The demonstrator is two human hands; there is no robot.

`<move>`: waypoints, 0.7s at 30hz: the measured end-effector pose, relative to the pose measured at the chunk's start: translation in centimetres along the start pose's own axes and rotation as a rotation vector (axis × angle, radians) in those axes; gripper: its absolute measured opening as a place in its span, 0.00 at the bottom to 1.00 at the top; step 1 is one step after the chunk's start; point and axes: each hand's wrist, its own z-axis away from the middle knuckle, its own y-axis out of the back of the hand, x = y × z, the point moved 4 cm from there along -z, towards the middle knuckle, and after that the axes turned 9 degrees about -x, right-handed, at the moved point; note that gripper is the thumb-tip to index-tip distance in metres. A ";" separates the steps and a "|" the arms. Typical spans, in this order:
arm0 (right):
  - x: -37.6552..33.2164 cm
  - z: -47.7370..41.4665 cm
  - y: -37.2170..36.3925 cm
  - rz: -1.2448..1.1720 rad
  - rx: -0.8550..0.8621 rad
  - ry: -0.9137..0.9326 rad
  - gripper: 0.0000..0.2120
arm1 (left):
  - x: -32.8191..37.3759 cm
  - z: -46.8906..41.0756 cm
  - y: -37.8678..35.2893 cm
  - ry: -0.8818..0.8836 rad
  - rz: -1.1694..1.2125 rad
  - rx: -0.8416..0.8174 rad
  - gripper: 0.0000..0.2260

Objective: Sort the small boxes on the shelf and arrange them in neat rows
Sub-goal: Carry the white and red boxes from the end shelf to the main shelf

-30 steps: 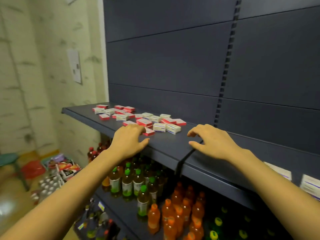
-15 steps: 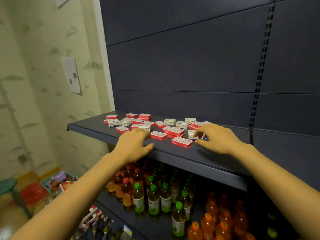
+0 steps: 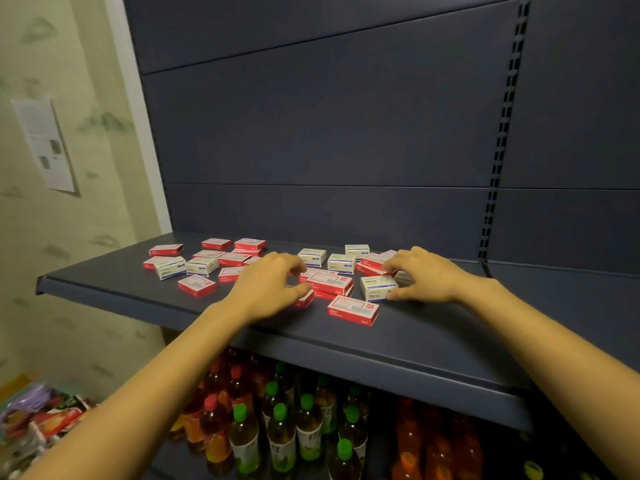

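Your view is dim and warm-tinted. Soft, even light falls on your forearms, and your left hand [image 3: 266,289] and right hand [image 3: 426,275] cast only faint shadows on the dark shelf [image 3: 138,299]. Print on the small boxes [image 3: 353,310] is too soft to read. At 6 o'clock the bottles [image 3: 277,434] sit in gloom. At 7 o'clock the floor clutter [image 3: 41,424] smears, and straight lines bow near the edges.

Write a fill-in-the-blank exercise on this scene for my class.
The small red and white cardboard boxes lie scattered on a dark grey metal ___.
The thumb of the right hand touches a box coloured ___, not red.
On the level below, the plastic bottles of pale drink have ___ caps.
Missing words: shelf; white; green.
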 end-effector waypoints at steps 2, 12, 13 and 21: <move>0.1 -1.0 -0.3 0.009 -0.065 0.019 0.26 | -0.6 -1.3 -0.4 -0.009 0.010 -0.034 0.16; 0.9 -3.3 0.8 0.002 0.026 0.069 0.25 | -2.2 -5.3 -2.4 -0.079 0.115 -0.220 0.20; 1.0 -3.3 1.2 -0.011 0.048 0.066 0.25 | -2.1 -5.5 -2.5 -0.101 0.123 -0.257 0.21; 1.6 -1.7 1.9 -0.059 0.122 0.003 0.24 | -1.7 -8.0 -3.1 -0.219 0.149 -0.434 0.21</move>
